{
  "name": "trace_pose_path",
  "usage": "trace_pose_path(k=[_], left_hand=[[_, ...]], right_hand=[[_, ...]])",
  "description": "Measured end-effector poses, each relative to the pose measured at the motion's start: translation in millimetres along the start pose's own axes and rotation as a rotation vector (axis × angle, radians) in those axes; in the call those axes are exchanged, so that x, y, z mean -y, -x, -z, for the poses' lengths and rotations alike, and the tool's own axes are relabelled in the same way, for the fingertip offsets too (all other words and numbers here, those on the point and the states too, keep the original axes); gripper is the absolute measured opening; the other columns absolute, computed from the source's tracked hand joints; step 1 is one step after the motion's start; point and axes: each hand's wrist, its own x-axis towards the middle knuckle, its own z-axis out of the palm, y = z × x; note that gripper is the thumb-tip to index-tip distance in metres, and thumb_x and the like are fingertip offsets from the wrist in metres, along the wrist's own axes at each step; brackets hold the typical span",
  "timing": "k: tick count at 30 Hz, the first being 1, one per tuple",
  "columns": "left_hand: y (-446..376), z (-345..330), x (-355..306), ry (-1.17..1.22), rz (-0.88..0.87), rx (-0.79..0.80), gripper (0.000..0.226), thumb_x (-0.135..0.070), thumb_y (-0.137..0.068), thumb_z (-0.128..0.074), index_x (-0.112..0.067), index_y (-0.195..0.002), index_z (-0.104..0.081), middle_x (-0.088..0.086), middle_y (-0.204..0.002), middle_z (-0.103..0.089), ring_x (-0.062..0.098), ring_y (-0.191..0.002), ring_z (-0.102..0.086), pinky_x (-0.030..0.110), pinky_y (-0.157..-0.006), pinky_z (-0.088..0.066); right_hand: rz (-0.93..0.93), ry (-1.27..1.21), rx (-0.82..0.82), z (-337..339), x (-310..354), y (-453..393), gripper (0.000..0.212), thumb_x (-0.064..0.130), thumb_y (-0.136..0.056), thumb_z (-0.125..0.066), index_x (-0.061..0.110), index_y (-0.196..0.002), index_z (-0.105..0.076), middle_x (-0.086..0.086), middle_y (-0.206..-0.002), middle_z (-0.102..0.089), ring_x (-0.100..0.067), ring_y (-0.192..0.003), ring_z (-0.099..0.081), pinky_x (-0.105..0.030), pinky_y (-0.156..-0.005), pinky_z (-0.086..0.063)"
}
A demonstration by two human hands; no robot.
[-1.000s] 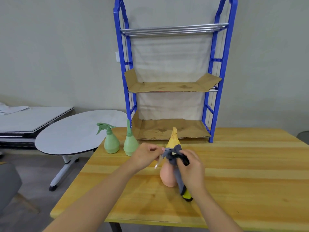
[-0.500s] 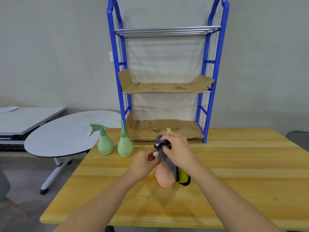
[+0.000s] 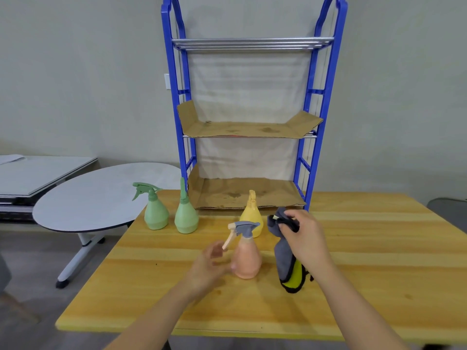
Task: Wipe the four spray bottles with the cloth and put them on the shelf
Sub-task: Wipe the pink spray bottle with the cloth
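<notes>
my right hand point(image 3: 302, 236) has lifted the bunched cloth point(image 3: 285, 251) off the pink bottle point(image 3: 245, 258), which stands on the table point(image 3: 366, 248); my left hand point(image 3: 211, 263), fingers loose, holds nothing beside it. wiped, i judge; shelf point(image 3: 247, 195) next.

Two green bottles point(image 3: 156, 213) point(image 3: 186, 217) at ten o'clock, a yellow bottle point(image 3: 251, 218) and a peach bottle point(image 3: 246, 258) with grey trigger at centre; a grey-and-lime cloth point(image 3: 288, 263) at three; a blue shelf point(image 3: 313, 127) lined with brown cardboard point(image 3: 242, 193) at twelve; yellow wooden table point(image 3: 353, 248).
</notes>
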Motion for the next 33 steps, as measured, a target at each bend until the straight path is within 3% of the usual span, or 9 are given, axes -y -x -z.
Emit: trace_pose_path(k=[3, 5, 8, 14, 17, 21, 26, 29, 33], left_hand=[[5, -15, 19, -0.192, 0.005, 0.034, 0.094, -0.038, -0.074, -0.088, -0.024, -0.152, -0.036, -0.01, -0.146, -0.049, 0.003, -0.127, -0.048, 0.012, -0.09, -0.049], [1, -24, 14, -0.248, -0.043, 0.013, 0.105, -0.046, -0.072, -0.086, -0.024, -0.157, -0.029, -0.011, -0.153, -0.043, 0.007, -0.135, -0.042, 0.026, -0.11, -0.041], [-8, -36, 5, -0.271, -0.045, -0.034, 0.111, -0.05, -0.07, -0.084, -0.027, -0.16, -0.022, -0.008, -0.158, -0.033, 0.014, -0.145, -0.034, 0.036, -0.117, -0.036], [-24, -42, -5, -0.242, -0.092, 0.02, 0.088, -0.049, -0.066, -0.082, -0.043, -0.141, -0.038, -0.011, -0.138, -0.054, 0.007, -0.119, -0.056, 0.034, -0.099, -0.054], [-28, -42, -3, -0.261, -0.093, 0.005, 0.088, -0.053, -0.061, -0.083, -0.036, -0.137, -0.043, -0.008, -0.13, -0.052, 0.011, -0.113, -0.057, 0.032, -0.093, -0.053], [-22, -39, -6, 0.145, 0.002, -0.03, 0.083, -0.045, -0.063, -0.086, -0.028, -0.134, -0.048, 0.0, -0.123, -0.065, 0.018, -0.108, -0.068, 0.035, -0.083, -0.062], [-9, -35, -26, 0.507, -0.008, 0.017, 0.088, -0.054, -0.061, -0.083, -0.028, -0.137, -0.046, 0.003, -0.128, -0.068, 0.02, -0.118, -0.065, 0.039, -0.099, -0.055], [-4, -32, -32, 0.586, -0.013, -0.014, 0.081, -0.051, -0.064, -0.082, -0.027, -0.134, -0.051, 0.005, -0.124, -0.071, 0.022, -0.118, -0.066, 0.044, -0.103, -0.052], [2, -23, -35, 0.509, -0.05, -0.018, 0.075, -0.044, -0.07, -0.083, -0.026, -0.135, -0.05, 0.01, -0.124, -0.069, 0.025, -0.114, -0.068, 0.042, -0.095, -0.057]], right_hand=[[-0.04, -0.002, 0.044, 4, -4, 11, 0.027, 0.007, -0.082, -0.069, 0.019, -0.107, -0.065, 0.007, -0.1, -0.06, -0.011, -0.091, -0.057, -0.02, -0.075, -0.042], [-0.066, 0.002, 0.084, 4, -5, 20, 0.029, 0.008, -0.082, -0.067, 0.02, -0.109, -0.065, 0.008, -0.101, -0.061, -0.01, -0.091, -0.058, -0.019, -0.073, -0.041], [-0.074, -0.023, 0.116, 1, -6, 33, 0.029, 0.009, -0.082, -0.067, 0.024, -0.106, -0.066, 0.012, -0.097, -0.064, -0.003, -0.085, -0.059, -0.01, -0.065, -0.04], [-0.094, -0.064, 0.162, -7, -9, 58, 0.029, 0.01, -0.082, -0.067, 0.025, -0.107, -0.067, 0.018, -0.098, -0.064, 0.008, -0.09, -0.056, -0.005, -0.069, -0.04], [-0.064, -0.072, 0.144, -10, -11, 63, 0.028, 0.009, -0.082, -0.068, 0.024, -0.106, -0.067, 0.018, -0.099, -0.063, 0.005, -0.092, -0.056, -0.007, -0.073, -0.041], [-0.026, -0.106, 0.096, -13, -11, 69, 0.027, 0.009, -0.082, -0.07, 0.023, -0.105, -0.067, 0.018, -0.101, -0.063, 0.003, -0.096, -0.057, -0.01, -0.077, -0.042], [-0.036, -0.16, -0.043, -20, 1, 72, 0.029, 0.008, -0.082, -0.073, 0.021, -0.108, -0.069, 0.017, -0.104, -0.064, 0.006, -0.097, -0.058, -0.02, -0.084, -0.049], [0.017, -0.222, -0.073, -26, 18, 84, 0.031, 0.007, -0.081, -0.073, 0.023, -0.107, -0.069, 0.022, -0.106, -0.063, 0.001, -0.101, -0.059, -0.018, -0.085, -0.048], [0.183, -0.165, 0.13, -31, 31, 94, 0.032, 0.009, -0.081, -0.073, 0.024, -0.109, -0.071, 0.025, -0.108, -0.062, 0.001, -0.107, -0.055, -0.01, -0.089, -0.04]])
